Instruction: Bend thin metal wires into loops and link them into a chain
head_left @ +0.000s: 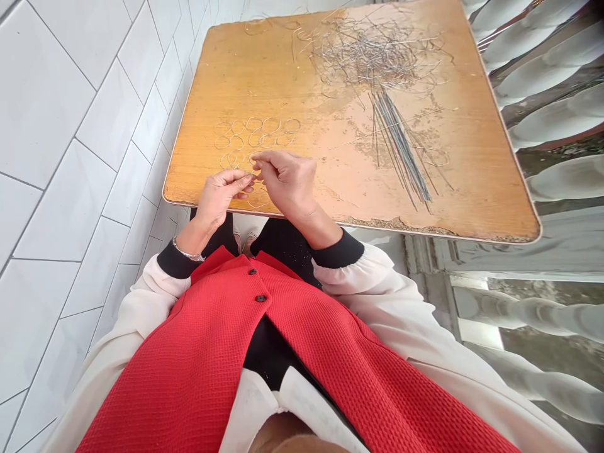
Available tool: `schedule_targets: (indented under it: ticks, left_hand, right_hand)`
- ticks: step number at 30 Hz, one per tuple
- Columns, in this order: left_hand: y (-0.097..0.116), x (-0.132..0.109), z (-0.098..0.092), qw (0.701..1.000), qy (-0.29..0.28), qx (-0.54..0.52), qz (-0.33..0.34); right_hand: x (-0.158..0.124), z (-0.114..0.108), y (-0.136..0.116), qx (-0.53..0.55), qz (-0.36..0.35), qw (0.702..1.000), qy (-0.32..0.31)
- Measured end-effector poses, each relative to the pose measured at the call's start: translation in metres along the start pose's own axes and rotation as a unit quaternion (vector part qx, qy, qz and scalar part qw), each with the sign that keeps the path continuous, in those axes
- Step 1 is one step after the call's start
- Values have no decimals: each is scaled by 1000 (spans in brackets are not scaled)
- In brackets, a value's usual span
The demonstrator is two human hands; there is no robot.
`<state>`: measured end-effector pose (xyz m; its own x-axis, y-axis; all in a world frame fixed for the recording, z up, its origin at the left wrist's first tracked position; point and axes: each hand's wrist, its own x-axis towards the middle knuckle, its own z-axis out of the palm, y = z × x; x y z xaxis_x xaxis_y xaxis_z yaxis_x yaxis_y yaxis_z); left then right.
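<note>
Close to the table's front edge, my left hand (pixel 219 196) pinches a thin wire (pixel 255 177) between thumb and fingertips. My right hand (pixel 290 182) is closed at the same wire, its fingertips almost touching those of the left. Most of the wire is hidden by my fingers. A thin curved piece of wire (pixel 257 204) shows just below the hands. Beyond them, several small wire rings (pixel 255 137) lie in rough rows on the wood, some overlapping. My right hand partly covers the nearest rings.
The worn wooden table (pixel 264 69) has peeling patches and a chipped front edge. On its right lies a bundle of straight grey wires (pixel 401 148), with a tangled heap of wire (pixel 372 53) behind. A white tiled wall (pixel 94 126) stands left, a white balustrade (pixel 557 132) right.
</note>
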<state>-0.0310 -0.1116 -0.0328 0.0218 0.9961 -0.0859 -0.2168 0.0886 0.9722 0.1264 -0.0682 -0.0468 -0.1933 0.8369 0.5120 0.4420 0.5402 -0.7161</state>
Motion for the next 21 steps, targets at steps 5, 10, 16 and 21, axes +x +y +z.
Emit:
schedule_targets:
  ticks: [5, 10, 16, 21]
  left_hand:
    - [2, -3, -2, 1000, -9, 13, 5]
    - [2, -5, -2, 1000, -16, 8, -15]
    - [0, -7, -3, 999, 5, 19, -37]
    - [1, -5, -2, 999, 38, 7, -30]
  right_hand:
    - [-3, 9, 3, -4, -3, 1000, 14]
    - [-4, 17, 6, -12, -15, 1000, 23]
    - [-2, 14, 7, 81, 43, 996, 1]
    - [-11, -3, 1, 219, 143, 965, -11]
